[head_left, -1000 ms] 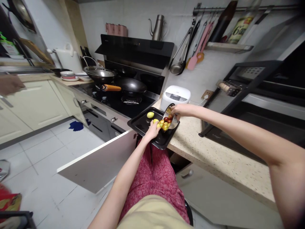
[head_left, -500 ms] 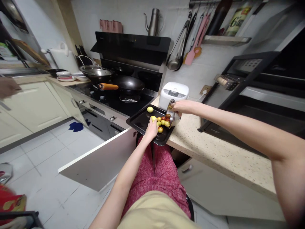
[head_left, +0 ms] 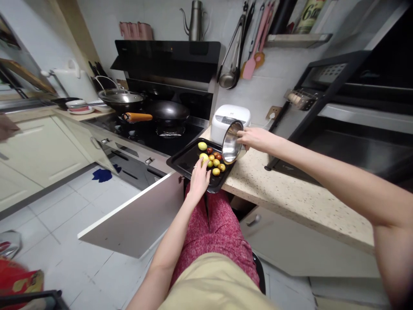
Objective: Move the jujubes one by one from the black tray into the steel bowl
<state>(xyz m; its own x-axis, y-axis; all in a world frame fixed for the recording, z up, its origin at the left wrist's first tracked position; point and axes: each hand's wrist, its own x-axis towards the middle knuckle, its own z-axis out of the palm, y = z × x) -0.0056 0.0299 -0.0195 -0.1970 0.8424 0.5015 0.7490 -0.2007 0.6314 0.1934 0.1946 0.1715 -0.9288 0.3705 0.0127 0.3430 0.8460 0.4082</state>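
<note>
Presently: metal bowl tipped at a tray of mixed fruit

Metal bowl [head_left: 231, 142], one. Tilted on its side above the right corner of the baking tray, mouth turned towards the tray, bright inner wall showing. Presumably light and stiff, smooth enough to slip if wet; best held at the rim.

Right hand [head_left: 253, 138]. Closed on the bowl's rim at the side away from the tray.

Baking tray [head_left: 185, 164], black, shallow. Lies at the left end of the worktop [head_left: 264, 183], its near corner projecting past the front edge. Likely rigid; opposite rims offer the soundest hold.

Small round fruits [head_left: 216, 162], yellowish and dark red. Grouped towards the tray's right edge; kind uncertain. Probably firm, light, inclined to roll; fingertips suffice.

Larger yellow fruits, two: one near the far corner [head_left: 202, 146], one at the left hand's fingertips.

Left hand [head_left: 200, 177]. Fingers loosely extended, not wrapped round anything.

Rice cooker [head_left: 230, 116], white. On the worktop, just beyond the tray.
</note>
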